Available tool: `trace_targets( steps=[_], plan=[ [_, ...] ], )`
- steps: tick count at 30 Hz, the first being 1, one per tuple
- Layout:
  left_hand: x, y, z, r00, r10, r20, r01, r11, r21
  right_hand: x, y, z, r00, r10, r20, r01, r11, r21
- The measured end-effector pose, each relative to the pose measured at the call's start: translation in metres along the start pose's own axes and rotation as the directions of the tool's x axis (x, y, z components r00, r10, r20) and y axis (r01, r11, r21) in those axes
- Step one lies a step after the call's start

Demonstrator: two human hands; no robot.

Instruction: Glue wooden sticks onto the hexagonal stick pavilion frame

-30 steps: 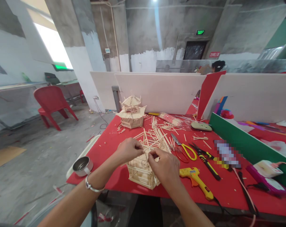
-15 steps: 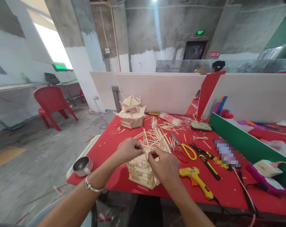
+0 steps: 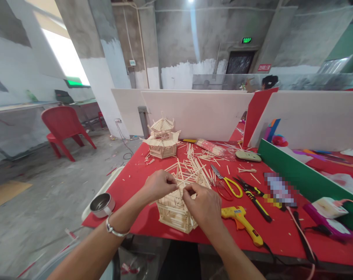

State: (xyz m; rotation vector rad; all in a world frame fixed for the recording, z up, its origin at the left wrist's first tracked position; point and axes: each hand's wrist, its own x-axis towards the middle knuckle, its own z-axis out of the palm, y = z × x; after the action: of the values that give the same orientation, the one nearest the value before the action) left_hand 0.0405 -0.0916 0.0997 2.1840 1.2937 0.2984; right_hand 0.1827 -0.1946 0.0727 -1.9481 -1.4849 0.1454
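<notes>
In the head view a pale wooden-stick model (image 3: 176, 216) with slatted sides stands near the table's front edge. Over its top, my left hand (image 3: 160, 186) is closed in a pinch from the left. My right hand (image 3: 204, 200) pinches from the right, its fingertips a short gap from the left ones. Whatever lies between the fingers is too small to make out; the fingertips seem to meet thin sticks of the upper frame. Behind stands a finished-looking stick pavilion (image 3: 162, 140) with a tiered roof.
Loose sticks (image 3: 204, 155) lie behind the model. To the right are scissors (image 3: 233, 186), pliers (image 3: 256, 202), a yellow glue gun (image 3: 242, 223) and a purple-and-white device (image 3: 329, 225). A metal cup (image 3: 102, 205) stands at the left edge; a green divider (image 3: 304, 182) borders the right.
</notes>
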Motion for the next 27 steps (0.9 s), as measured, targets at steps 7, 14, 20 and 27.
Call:
trace_targets(
  steps=[7,14,20,27],
  plan=[
    [0.000,-0.002,0.001,1.000,0.006,-0.008,-0.006,1.000,0.000,0.000,0.001,0.000,1.000,-0.022,0.003,0.022,1.000,0.015],
    [-0.007,0.002,-0.001,0.998,0.064,-0.020,-0.063,0.998,0.027,-0.003,0.005,-0.004,0.995,-0.100,-0.012,0.101,0.989,0.111],
    [-0.012,0.002,-0.009,0.989,0.120,-0.088,-0.116,0.992,0.048,-0.019,0.009,-0.016,0.979,-0.141,-0.148,0.162,0.977,0.142],
    [-0.072,0.005,-0.033,0.797,0.089,-0.597,-0.031,0.994,0.106,-0.057,0.024,-0.048,0.900,-0.202,-0.387,0.284,0.944,0.167]
  ],
)
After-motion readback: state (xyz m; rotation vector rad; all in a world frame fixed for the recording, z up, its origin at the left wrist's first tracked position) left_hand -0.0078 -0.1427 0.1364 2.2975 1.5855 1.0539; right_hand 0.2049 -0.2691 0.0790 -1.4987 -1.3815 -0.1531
